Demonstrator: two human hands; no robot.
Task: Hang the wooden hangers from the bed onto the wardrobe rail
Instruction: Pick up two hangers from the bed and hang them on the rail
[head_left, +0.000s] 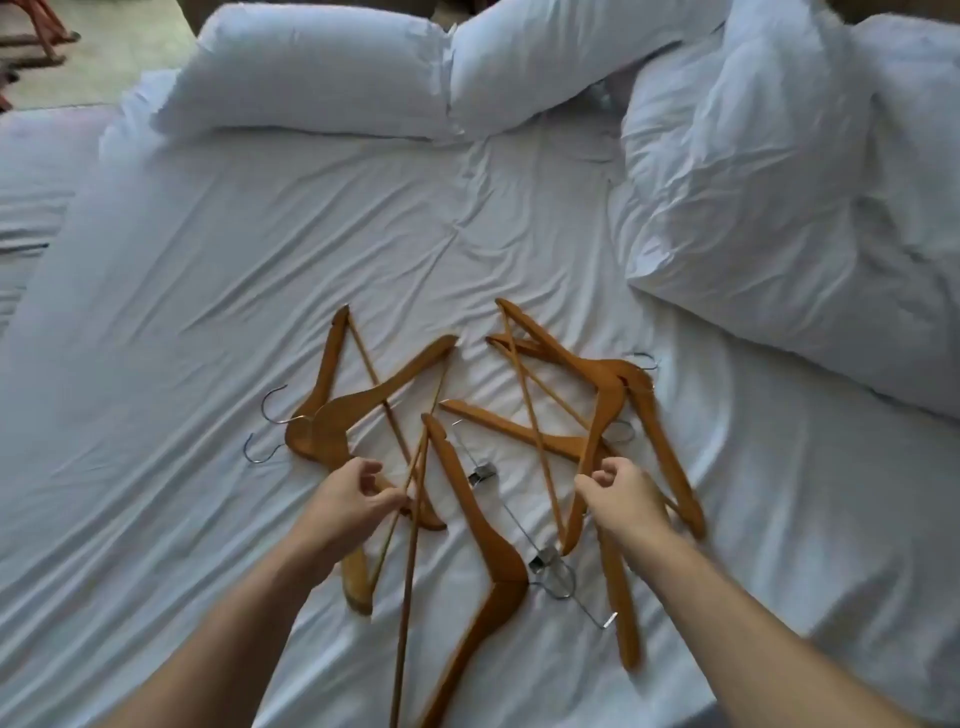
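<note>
I am at the gathering step: the tangle of honey-brown wooden hangers with metal hooks (467, 457) lies in a heap on the white-sheeted bed (208, 291) just before me, none yet on the wardrobe rail, which is out of sight. My left hand (353, 499) pinches the thin crossbars of the left group, while my right hand (623, 499) is curled round a hanger arm on the right. Next, I judge, I must lift them free without snagging hooks; I can read no brand or writing.
</note>
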